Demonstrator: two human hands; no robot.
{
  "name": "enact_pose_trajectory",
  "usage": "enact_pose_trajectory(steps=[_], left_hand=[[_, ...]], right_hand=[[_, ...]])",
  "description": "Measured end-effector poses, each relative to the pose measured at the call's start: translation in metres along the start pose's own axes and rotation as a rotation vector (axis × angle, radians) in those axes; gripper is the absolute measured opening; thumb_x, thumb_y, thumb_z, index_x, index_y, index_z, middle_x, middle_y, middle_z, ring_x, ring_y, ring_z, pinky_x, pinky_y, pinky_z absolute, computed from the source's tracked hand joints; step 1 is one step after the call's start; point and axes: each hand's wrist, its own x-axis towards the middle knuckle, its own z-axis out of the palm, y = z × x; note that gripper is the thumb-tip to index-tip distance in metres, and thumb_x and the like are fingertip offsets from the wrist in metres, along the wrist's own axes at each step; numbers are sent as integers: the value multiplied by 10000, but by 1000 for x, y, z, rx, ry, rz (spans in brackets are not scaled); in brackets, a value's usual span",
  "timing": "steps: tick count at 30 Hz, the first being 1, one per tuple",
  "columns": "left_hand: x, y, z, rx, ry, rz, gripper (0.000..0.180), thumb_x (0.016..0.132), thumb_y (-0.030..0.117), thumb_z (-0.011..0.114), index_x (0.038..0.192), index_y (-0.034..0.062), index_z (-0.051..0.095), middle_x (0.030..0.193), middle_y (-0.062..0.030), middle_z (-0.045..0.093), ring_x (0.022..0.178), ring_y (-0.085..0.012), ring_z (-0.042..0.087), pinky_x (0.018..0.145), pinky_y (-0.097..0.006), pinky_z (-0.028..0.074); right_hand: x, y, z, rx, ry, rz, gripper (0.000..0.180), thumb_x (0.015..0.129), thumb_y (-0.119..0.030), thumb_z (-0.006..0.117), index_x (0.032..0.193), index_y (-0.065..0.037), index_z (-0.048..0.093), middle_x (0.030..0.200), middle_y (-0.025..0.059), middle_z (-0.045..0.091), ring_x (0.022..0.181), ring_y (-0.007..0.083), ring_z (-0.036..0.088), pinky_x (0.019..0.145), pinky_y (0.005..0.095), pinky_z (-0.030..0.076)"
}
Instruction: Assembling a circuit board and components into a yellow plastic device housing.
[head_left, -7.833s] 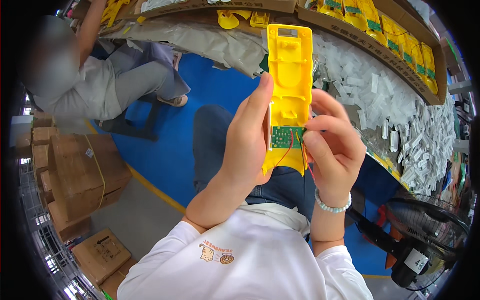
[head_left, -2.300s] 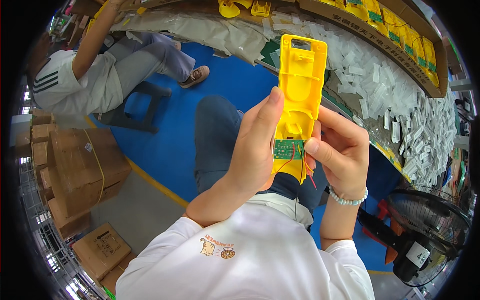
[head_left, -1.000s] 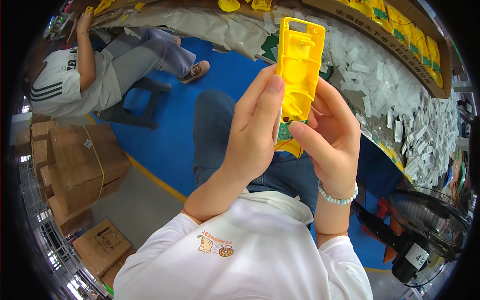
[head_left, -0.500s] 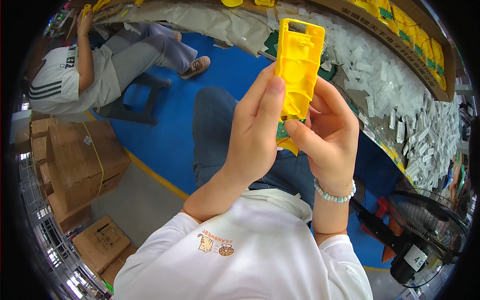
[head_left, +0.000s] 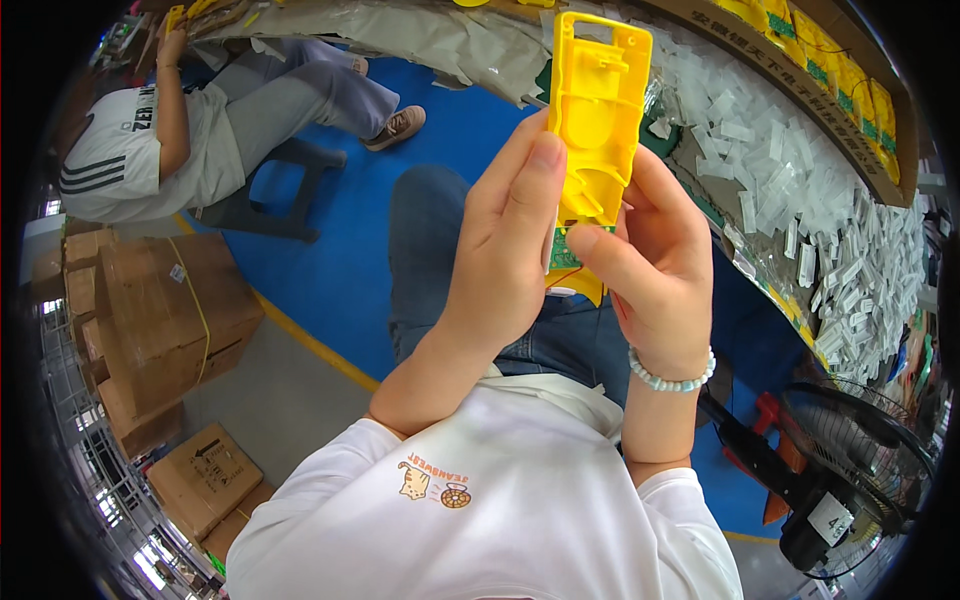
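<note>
Between my two hands, over my lap, I hold a long yellow plastic housing [head_left: 598, 120], its hollow, ribbed inside facing me. A green circuit board [head_left: 567, 249] sits in its lower part, with a thin red wire near the lower end. My left hand [head_left: 505, 235] is closed along the left edge, thumb lying up the side. My right hand [head_left: 655, 255] is closed round the right edge, its thumb pressing at the top of the circuit board; its other fingers are partly hidden behind the housing.
Many clear plastic pieces [head_left: 770, 160] lie heaped on the bench at right. A cardboard box [head_left: 860, 150] of yellow housings with boards stands behind them. A black fan [head_left: 850, 450] is at lower right, cartons [head_left: 170, 310] at left. A seated co-worker [head_left: 150, 150] is at far left.
The housing has shifted slightly up, and more of the circuit board and the red wire shows below. My right thumb has moved slightly up and left on the board.
</note>
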Motion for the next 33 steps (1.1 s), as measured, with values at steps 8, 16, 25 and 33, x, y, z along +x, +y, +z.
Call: enact_pose_trajectory(steps=[8,16,25,33], left_hand=[[4,8,-8,-250,-105,-108,428,1005,347,324,1178,-10,487,889,-147,634,670,-195,628,624,-285,524],[0,6,0,-168,-7,-65,430,1008,327,377,1270,-6,451,908,-75,618,726,-104,620,644,-218,498],[9,-5,0,-201,-24,-142,524,1000,402,256,1177,-42,473,766,-199,617,537,-254,622,458,-341,549],[35,8,4,-139,-97,-5,589,971,492,255,1079,-27,513,777,-193,614,568,-244,642,506,-372,571]], right_hand=[[-2,-10,-19,278,-143,66,618,752,69,628,1329,108,411,1124,130,563,803,103,480,688,252,477],[-6,-10,-17,124,-93,10,511,792,136,561,1288,121,437,1163,168,583,794,86,520,661,225,493],[0,-17,-24,157,-58,88,523,775,117,616,1274,101,459,1098,164,608,718,100,543,547,229,483],[-21,22,-72,-148,-139,164,616,700,-51,780,1261,-3,531,626,-84,361,560,28,315,523,201,251]])
